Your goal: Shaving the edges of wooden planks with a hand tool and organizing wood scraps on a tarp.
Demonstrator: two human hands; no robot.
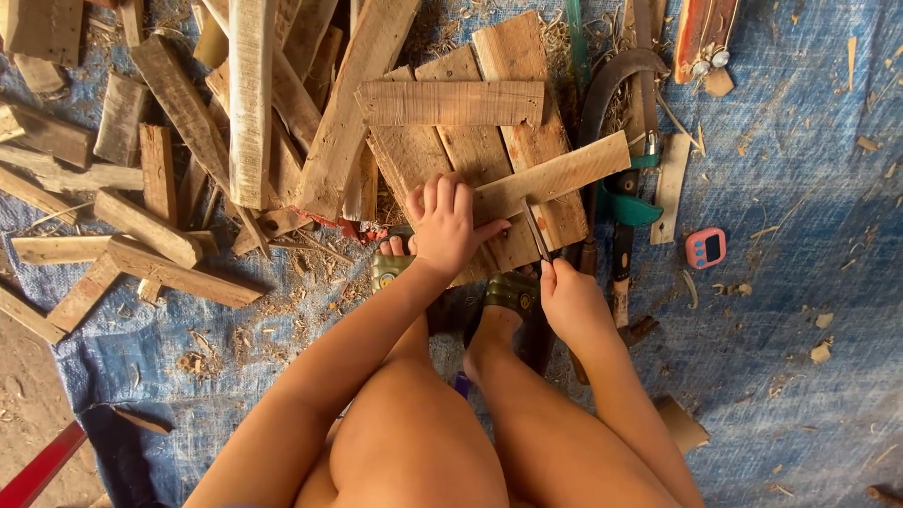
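**Left hand pinning the pallet panel, right hand on a thin tool at the slat**

From the head camera I look straight down at my own knees and two bare arms. My left hand (442, 226) lies spread on the wooden panel (470, 150), a small raft of pale boards nailed under cross slats, resting on the blue tarp (800, 188). Its fingers (435, 193) are extended and released, pressing flat rather than gripping; the thumb points right toward the diagonal slat (555, 174), whose near end sits just beside the thumb tip.

My right hand (569, 301) is clenched around the handle of a thin metal tool (534, 229). The tool rises from the fist toward the lower edge of the diagonal slat, and its tip meets the wood there, between my two hands. I cannot tell what kind of blade or bar it is.

Both feet in green sandals (513, 293) sit just below the panel's near edge, between my wrists.

To the left, a heap of scrap boards (188, 141) spills over the tarp amid shavings. To the right of the panel lie a curved dark blade (611, 85) and a green-handled tool (625, 202), with a small pink device (705, 247) further right, well apart from my hands.
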